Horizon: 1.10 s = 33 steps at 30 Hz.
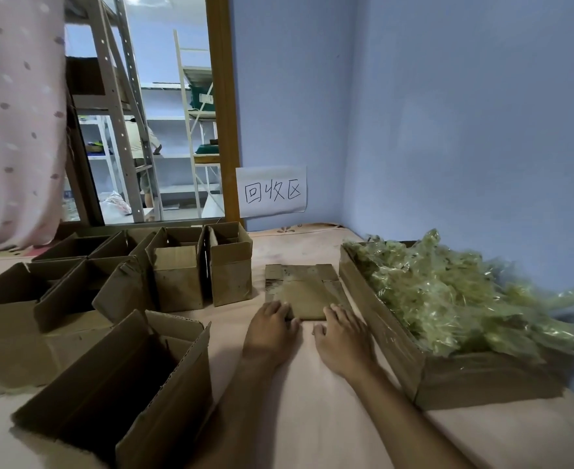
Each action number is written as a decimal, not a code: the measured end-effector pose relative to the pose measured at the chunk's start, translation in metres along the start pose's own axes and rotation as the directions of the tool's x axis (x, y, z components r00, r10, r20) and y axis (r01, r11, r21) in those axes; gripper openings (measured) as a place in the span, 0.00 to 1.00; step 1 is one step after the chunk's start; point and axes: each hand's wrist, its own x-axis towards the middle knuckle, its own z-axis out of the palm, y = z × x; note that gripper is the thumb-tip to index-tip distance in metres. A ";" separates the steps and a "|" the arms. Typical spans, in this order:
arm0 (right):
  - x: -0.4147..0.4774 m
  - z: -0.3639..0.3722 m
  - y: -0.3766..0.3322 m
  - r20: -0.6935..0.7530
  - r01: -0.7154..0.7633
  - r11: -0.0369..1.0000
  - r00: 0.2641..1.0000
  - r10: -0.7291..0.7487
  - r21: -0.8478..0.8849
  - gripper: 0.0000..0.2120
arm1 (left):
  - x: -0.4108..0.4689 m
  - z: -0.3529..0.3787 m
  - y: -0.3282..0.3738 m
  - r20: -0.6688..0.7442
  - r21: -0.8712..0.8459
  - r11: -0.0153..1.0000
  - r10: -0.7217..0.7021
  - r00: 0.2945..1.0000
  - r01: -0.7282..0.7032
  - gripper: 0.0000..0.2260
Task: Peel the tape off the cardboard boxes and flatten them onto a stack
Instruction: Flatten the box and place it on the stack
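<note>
Both hands were down on the flattened box [307, 292], which lay flat on the pink tabletop [312, 418] about mid-scene, between the upright boxes on its left and the long box on its right. The left hand [272, 328] rested on its near left corner, fingers [283, 309] laid loosely over the edge and pressing, gripping nothing. The right hand [341, 336] sat at the near right corner, its fingers [334, 311] spread a little and lying on the cardboard, thumb out on the tabletop. Both forearms reached in from the near edge.

Over on the right, the long box [397, 333] ran from near to far along the blue wall [465, 130], heaped well above its rim with crumpled clear tape [448, 292]. On the left, a crowd of open boxes stood waiting. Two tall narrow ones, the left tall box [177, 275] and the right tall box [231, 275], stood side by side just left of the flattened box. A big open box [126, 384] sat nearest, tipped with its flaps up, and more open boxes [24, 316] were packed behind it toward the far left.

On the far wall hung a white paper sign [272, 192] with handwritten characters. Left of it an opening [150, 130] showed metal shelving beyond, and a pink dotted curtain [14, 130] hung at the far left.
</note>
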 end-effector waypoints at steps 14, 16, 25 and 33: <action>-0.084 -0.056 -0.017 -0.059 0.035 0.982 0.998 -0.024 0.185 0.26 | -0.135 -0.049 0.058 0.008 -0.236 0.969 -0.075 0.997 0.075 0.29; -0.110 -0.068 -0.019 -0.074 0.075 0.977 0.995 -0.061 0.202 0.24 | -0.163 -0.060 0.066 0.002 -0.266 0.961 -0.083 0.997 0.080 0.26; -0.195 -0.089 -0.014 -0.060 0.089 0.934 0.996 -0.072 0.347 0.21 | -0.299 -0.110 0.048 -0.057 -0.363 0.928 -0.110 0.992 0.082 0.22; -0.216 -0.101 -0.040 0.019 0.138 0.907 0.987 -0.158 0.397 0.21 | -0.361 -0.148 0.025 -0.179 -0.339 0.936 -0.166 0.970 0.097 0.21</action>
